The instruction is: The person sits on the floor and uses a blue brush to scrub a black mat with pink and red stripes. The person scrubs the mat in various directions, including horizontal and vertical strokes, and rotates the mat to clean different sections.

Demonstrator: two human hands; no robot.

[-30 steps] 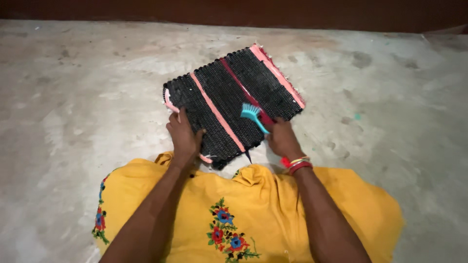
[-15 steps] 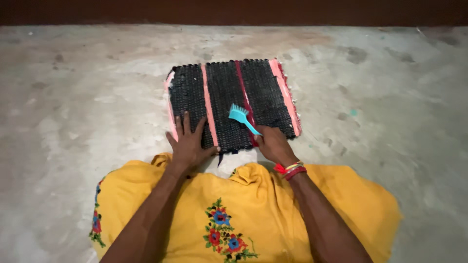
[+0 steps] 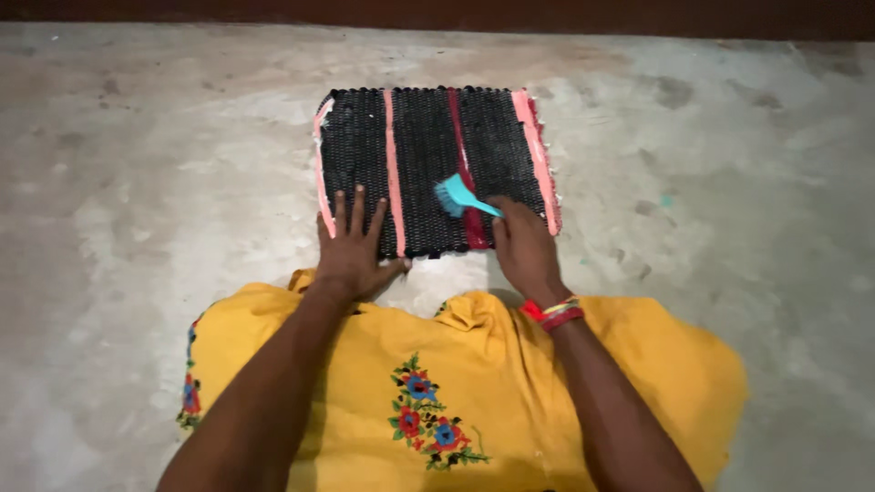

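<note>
A black woven mat [image 3: 424, 137] with pink and red stripes lies flat on the concrete floor [image 3: 155, 146] in front of me. My left hand [image 3: 351, 251] presses flat on its near left corner, fingers spread. My right hand [image 3: 522, 241] grips the handle of a small turquoise brush [image 3: 458, 197], whose bristle head rests on the mat near the red stripe. Red and yellow bangles circle my right wrist.
My yellow garment [image 3: 456, 401] with embroidered red and blue flowers covers my lap below the mat. A dark wall base [image 3: 437, 14] runs along the top edge. Stained grey concrete surrounds the mat.
The mat has turned from a tilted angle to lie square to me. My left hand went from gripping its edge to pressing flat. The brush shifted slightly left on the mat.
</note>
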